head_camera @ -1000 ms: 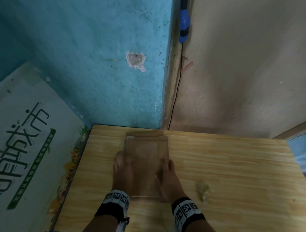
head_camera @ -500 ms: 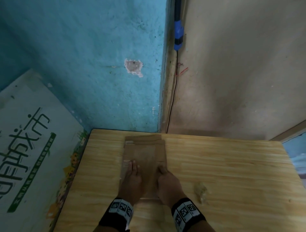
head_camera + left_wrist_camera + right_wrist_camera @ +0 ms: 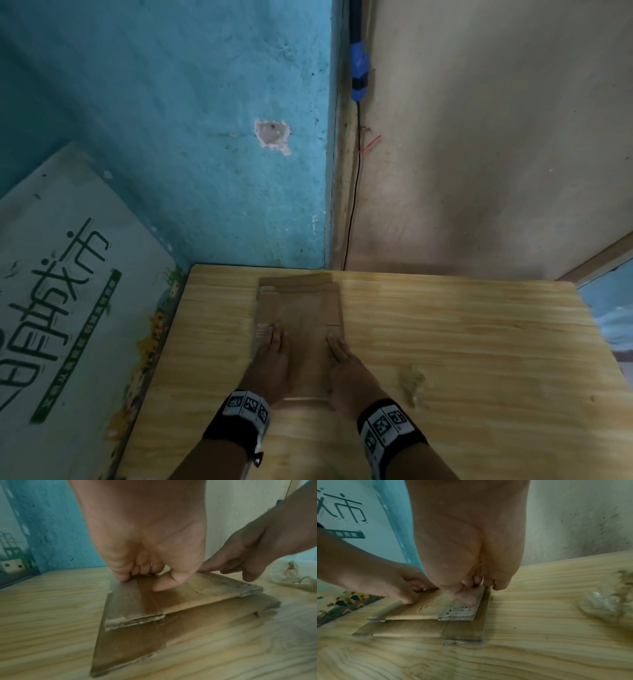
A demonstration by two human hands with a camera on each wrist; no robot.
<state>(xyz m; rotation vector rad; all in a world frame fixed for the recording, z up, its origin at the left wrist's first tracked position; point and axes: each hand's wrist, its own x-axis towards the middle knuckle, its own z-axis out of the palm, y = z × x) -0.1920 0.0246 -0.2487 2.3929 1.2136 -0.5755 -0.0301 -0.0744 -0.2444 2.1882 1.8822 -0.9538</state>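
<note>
A flattened brown cardboard box (image 3: 299, 306) lies folded in layers on the wooden table (image 3: 479, 342), near the back edge. My left hand (image 3: 270, 359) holds the left edge of its upper layer (image 3: 188, 597), fingers curled over the edge and thumb pressing on top. My right hand (image 3: 346, 370) holds the right edge the same way, its thumb on the top layer (image 3: 423, 609). In the wrist views the upper layer sits slightly raised over the lower one. Each hand also shows in the other's wrist view: right hand (image 3: 240, 561), left hand (image 3: 385, 582).
A crumpled wad of clear tape or plastic (image 3: 412, 382) lies on the table right of my right hand. A printed white board (image 3: 68, 291) leans at the table's left. The table stands in a corner of blue and beige walls, where a thin cable (image 3: 352, 205) hangs.
Both hands have drawn back a little toward me along the cardboard and shifted inward onto its top layer. The cardboard has stayed in place.
</note>
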